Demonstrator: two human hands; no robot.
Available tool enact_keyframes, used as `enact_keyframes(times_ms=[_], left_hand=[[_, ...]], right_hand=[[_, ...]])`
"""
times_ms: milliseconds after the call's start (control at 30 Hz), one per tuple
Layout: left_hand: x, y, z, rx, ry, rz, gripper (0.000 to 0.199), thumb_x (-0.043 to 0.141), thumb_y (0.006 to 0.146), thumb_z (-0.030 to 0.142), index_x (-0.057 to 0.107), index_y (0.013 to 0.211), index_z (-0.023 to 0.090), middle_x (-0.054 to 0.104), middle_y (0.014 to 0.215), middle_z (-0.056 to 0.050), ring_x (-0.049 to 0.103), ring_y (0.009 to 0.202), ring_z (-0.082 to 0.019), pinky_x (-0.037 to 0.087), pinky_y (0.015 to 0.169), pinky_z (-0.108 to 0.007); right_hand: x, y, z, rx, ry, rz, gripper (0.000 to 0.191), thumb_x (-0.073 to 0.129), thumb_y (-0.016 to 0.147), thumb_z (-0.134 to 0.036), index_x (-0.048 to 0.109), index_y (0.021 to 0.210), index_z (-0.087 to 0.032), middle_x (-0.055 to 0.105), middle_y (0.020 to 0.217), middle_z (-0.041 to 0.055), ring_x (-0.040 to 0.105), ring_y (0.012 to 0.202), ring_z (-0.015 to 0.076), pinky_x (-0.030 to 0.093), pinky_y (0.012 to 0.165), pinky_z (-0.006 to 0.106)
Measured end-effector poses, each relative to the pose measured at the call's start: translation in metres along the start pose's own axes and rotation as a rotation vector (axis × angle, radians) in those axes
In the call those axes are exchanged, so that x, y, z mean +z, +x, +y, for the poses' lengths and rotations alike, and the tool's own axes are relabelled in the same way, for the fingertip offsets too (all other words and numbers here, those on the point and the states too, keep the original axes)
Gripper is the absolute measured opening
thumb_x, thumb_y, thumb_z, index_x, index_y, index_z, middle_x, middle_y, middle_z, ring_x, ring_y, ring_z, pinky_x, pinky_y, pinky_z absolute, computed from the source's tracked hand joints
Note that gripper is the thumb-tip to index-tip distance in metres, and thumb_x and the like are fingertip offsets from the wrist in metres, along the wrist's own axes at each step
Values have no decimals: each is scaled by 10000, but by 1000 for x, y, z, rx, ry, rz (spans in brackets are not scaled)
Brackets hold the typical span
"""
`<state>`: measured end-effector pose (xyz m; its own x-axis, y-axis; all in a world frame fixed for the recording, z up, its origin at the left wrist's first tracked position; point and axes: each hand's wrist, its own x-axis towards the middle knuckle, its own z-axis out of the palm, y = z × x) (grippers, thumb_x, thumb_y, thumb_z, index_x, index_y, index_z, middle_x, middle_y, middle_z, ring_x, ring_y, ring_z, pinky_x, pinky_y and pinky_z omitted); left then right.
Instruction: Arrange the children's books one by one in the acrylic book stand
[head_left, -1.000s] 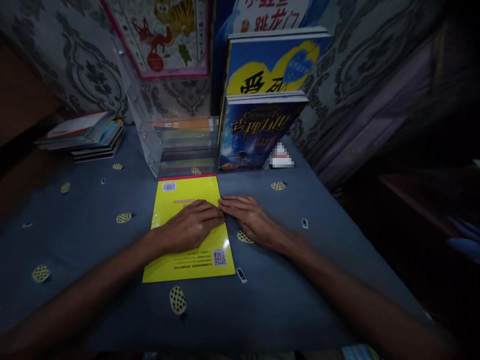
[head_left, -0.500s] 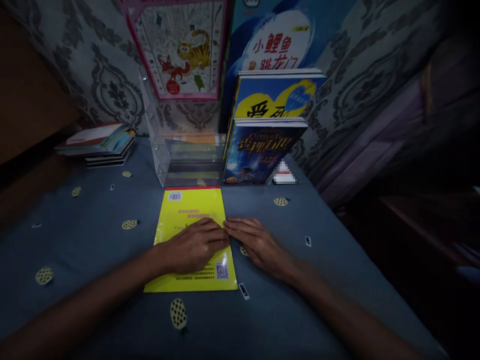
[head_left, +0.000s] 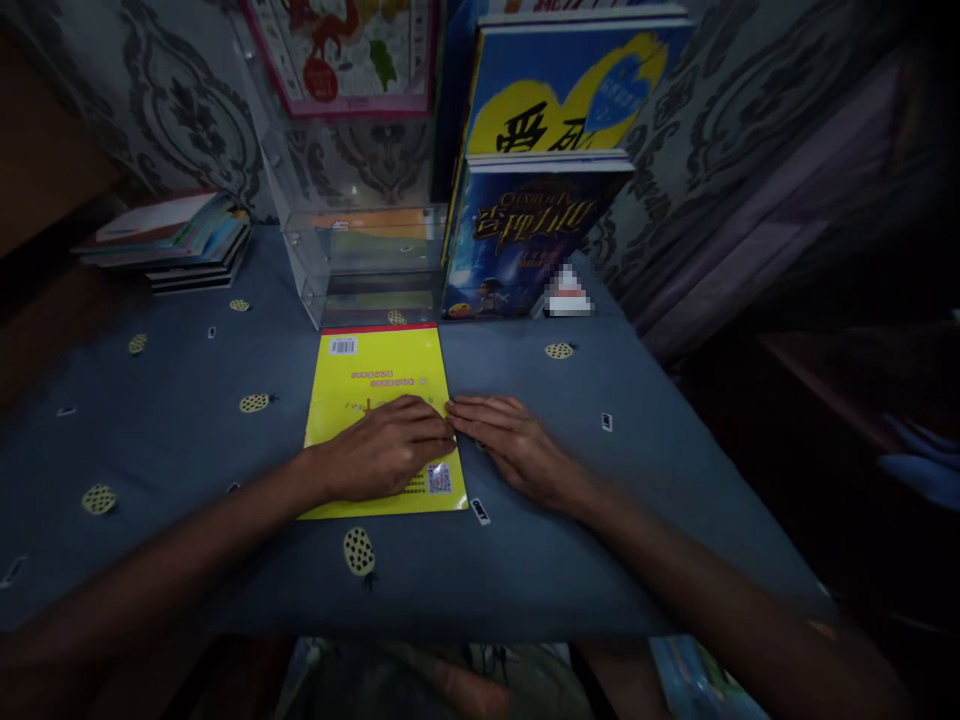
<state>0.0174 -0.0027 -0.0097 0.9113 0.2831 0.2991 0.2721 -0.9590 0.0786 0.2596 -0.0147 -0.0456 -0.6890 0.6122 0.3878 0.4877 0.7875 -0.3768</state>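
A yellow book [head_left: 382, 355] with a red top edge, a barcode and a QR code lies flat on the blue table cloth [head_left: 187, 400]. My left hand [head_left: 390, 445] rests on the book's middle and right part, fingers pressed together and pointing right. At the book's right edge is my right hand [head_left: 517, 445], its fingers stretched out and together, tips near those of my left hand. Whether the fingertips pinch the book's edge cannot be made out.
A clear acrylic rack [head_left: 300, 270] behind the yellow book holds a pink-edged book [head_left: 360, 100], a blue and yellow book [head_left: 487, 85] and a dark blue book [head_left: 517, 240]. Several stacked books [head_left: 172, 240] are at the back left. A small blurred white object [head_left: 568, 295] stands right of the rack.
The view has tilted down, so the rack, books and hands appear higher and the table's front edge shows. My hands keep nearly the same place on the yellow book.
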Motion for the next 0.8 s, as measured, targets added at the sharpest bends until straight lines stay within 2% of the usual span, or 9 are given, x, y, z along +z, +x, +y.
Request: enact_keyframes(times_ms=[233,533,800], left_hand=[[2,-1,8,24,-36,-4,235,486,984,112,696,1083,146,741,1084,-93,628,1041,-227,511,955,-388],[-1,-2,17,59,-46,-14,238,472,992,117,699,1058,140,743,1044,-90,628,1004,-212,495,947,-374],[-3,-5,26,74,-50,0,239,472,988,119,699,1061,130,746,1018,-89,637,978,-214,516,924,-373]], right_hand=[[1,-7,-4,-35,10,6,445,435,946,-74,647,1316,-200,703,1311,123,631,1259,261,533,1019,511],[-2,-13,-13,-113,19,53,379,426,982,-89,682,1247,-180,738,1238,123,669,1194,246,574,957,463],[-4,-20,-20,-135,24,36,347,431,986,-92,689,1212,-145,741,1225,125,664,1201,229,576,958,440]])
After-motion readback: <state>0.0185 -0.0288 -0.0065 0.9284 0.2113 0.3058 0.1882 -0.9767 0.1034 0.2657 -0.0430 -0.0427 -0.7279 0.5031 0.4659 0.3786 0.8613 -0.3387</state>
